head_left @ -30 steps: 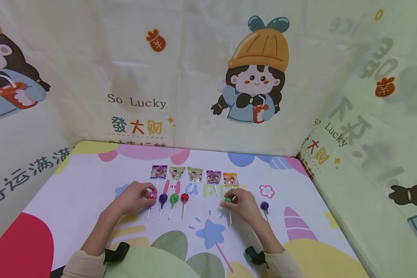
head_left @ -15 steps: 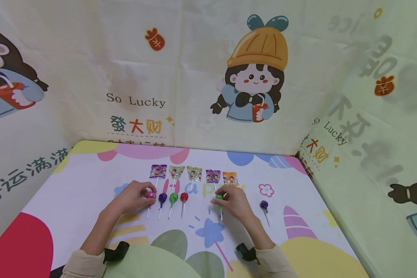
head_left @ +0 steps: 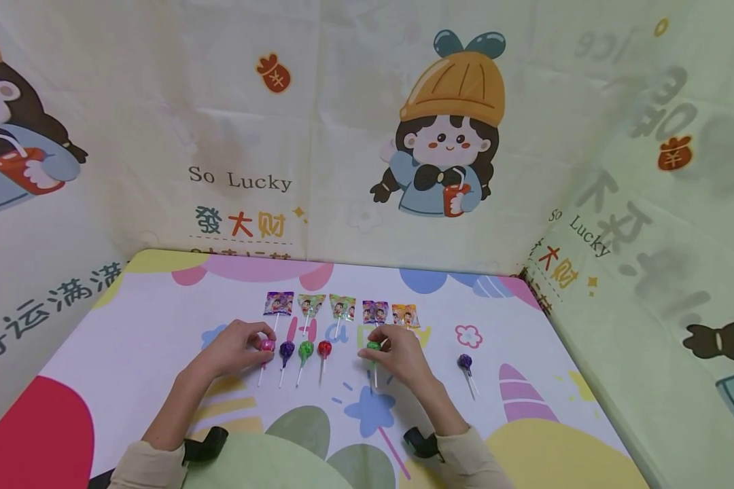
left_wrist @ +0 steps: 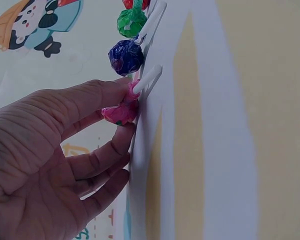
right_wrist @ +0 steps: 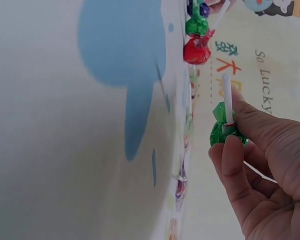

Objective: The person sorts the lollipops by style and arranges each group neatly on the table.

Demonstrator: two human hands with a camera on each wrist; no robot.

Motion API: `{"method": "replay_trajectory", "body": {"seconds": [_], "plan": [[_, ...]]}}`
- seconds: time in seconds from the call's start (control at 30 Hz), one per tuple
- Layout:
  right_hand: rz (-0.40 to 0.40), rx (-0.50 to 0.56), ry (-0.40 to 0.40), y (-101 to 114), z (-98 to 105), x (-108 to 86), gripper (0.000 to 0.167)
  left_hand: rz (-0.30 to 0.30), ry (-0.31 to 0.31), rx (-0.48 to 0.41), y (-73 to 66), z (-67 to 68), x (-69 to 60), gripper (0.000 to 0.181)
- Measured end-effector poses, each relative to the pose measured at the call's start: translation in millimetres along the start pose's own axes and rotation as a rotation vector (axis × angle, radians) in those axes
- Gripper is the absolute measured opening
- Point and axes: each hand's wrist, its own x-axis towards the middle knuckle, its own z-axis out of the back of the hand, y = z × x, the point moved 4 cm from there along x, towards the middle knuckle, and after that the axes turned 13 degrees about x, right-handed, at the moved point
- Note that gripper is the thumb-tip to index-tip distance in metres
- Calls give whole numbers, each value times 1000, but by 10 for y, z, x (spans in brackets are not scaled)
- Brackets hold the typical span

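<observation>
My left hand (head_left: 235, 348) pinches a pink-wrapped lollipop (left_wrist: 121, 111) between thumb and fingers, its white stick toward me. To the right of it, in a row on the table, lie a purple lollipop (head_left: 287, 350), a green one (head_left: 306, 349) and a red one (head_left: 325, 348). Right of the red one, my right hand (head_left: 404, 356) grips another green lollipop (right_wrist: 222, 134) by its round head. In the right wrist view that lollipop looks lifted off the tabletop. A second purple lollipop (head_left: 465, 362) lies by itself farther right.
Behind the row lie several lollipops in flat printed bags: a purple bag (head_left: 278, 303), two greenish bags (head_left: 311, 304), another purple bag (head_left: 376, 312) and an orange bag (head_left: 406, 314). The patterned table (head_left: 177, 299) meets a printed cloth backdrop (head_left: 342, 136) at the back and sides.
My right hand has carried the green lollipop leftward, closer to the red one. My left hand stays in place on the pink lollipop.
</observation>
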Motion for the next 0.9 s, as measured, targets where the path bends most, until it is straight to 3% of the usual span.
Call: {"method": "replay_trajectory", "body": {"seconds": [0.57,0.9], "plan": [[-57,84,27,-10,-169,52,24,-21,-6,-4,11,1,13,27],[-101,175,95,34,-241,72,23,-9,4,-3,5,14,10,27]]}}
